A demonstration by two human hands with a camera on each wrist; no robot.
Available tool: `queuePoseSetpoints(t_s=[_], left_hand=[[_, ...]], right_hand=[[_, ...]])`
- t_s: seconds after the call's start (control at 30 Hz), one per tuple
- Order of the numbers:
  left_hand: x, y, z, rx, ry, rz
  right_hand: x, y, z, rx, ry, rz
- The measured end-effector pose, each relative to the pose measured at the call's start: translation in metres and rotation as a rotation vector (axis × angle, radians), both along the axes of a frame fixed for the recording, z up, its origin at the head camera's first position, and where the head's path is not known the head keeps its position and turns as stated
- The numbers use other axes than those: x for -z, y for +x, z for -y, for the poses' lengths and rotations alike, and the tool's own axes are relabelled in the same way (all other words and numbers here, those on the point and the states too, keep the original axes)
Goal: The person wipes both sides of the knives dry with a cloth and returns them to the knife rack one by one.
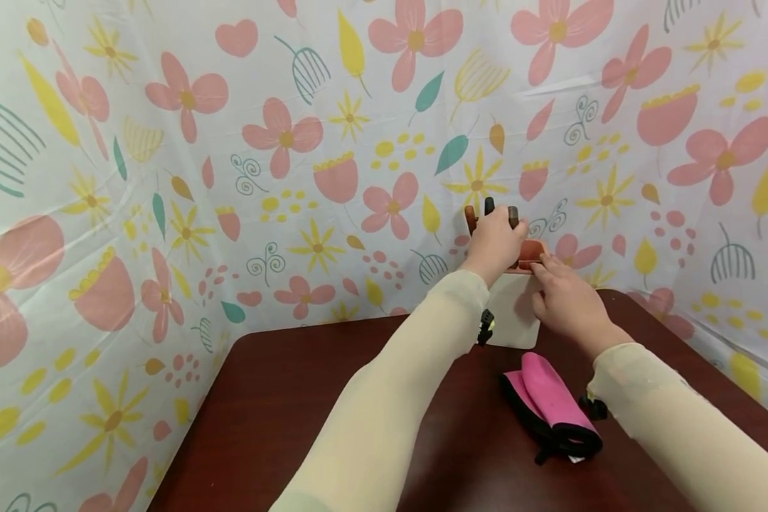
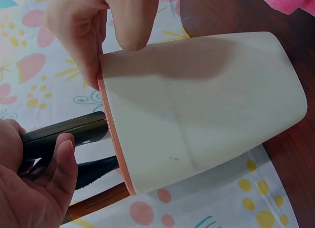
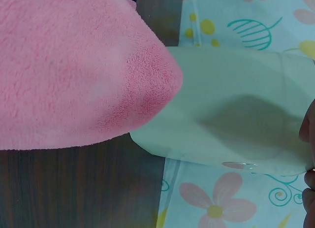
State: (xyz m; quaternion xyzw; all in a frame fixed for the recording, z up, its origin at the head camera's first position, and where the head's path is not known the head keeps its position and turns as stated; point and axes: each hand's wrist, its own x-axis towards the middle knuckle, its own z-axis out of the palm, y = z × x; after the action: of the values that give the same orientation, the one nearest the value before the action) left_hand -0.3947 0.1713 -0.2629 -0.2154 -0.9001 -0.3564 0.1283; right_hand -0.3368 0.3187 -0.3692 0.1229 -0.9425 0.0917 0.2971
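Note:
A white knife holder (image 1: 515,313) with an orange-pink rim (image 2: 114,134) stands at the table's back edge. Several handles rise from its top. My left hand (image 1: 494,242) grips a black riveted knife handle (image 2: 74,131), its blade hidden inside the holder. Beside that handle, a slimmer black handle (image 2: 101,170) and a brown handle (image 2: 101,201) also stick out. My right hand (image 1: 569,299) holds the holder's right upper edge, fingers at the rim and thumb by the front face.
A folded pink cloth item (image 1: 550,398) with black edging lies on the dark red-brown table (image 1: 333,398), in front of the holder and under my right forearm. A flower-print curtain (image 1: 333,235) hangs close behind the table.

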Motion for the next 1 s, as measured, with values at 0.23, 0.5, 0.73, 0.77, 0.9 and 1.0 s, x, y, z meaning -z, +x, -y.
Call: queuePoseSetpoints(t_s=[0.23, 0.5, 0.73, 0.77, 0.9, 1.0], left_hand=[[-0.0038, -0.0001, -0.0039, 0.005, 0.011, -0.009], [-0.0062, -0.0007, -0.0021, 0.011, 0.006, 0.002], [-0.0026, -0.0022, -0.002, 0.017, -0.011, 0.012], [-0.0015, -0.0027, -0.0012, 0.018, -0.009, 0.017], [0.0016, -0.005, 0.0007, 0.03, -0.005, 0.023], [0.0022, -0.0053, 0.001, 0.029, -0.009, 0.01]], right_hand=[[-0.0021, 0.001, -0.0021, 0.012, 0.0, -0.001], [-0.0033, 0.002, -0.0005, 0.008, 0.0, -0.025], [-0.0031, 0.0026, 0.0002, 0.018, -0.001, -0.017], [-0.0029, 0.0026, 0.0009, 0.017, 0.001, -0.012], [-0.0013, 0.0012, 0.0023, 0.016, 0.014, 0.003], [-0.0003, 0.0001, 0.0022, 0.018, 0.016, -0.001]])
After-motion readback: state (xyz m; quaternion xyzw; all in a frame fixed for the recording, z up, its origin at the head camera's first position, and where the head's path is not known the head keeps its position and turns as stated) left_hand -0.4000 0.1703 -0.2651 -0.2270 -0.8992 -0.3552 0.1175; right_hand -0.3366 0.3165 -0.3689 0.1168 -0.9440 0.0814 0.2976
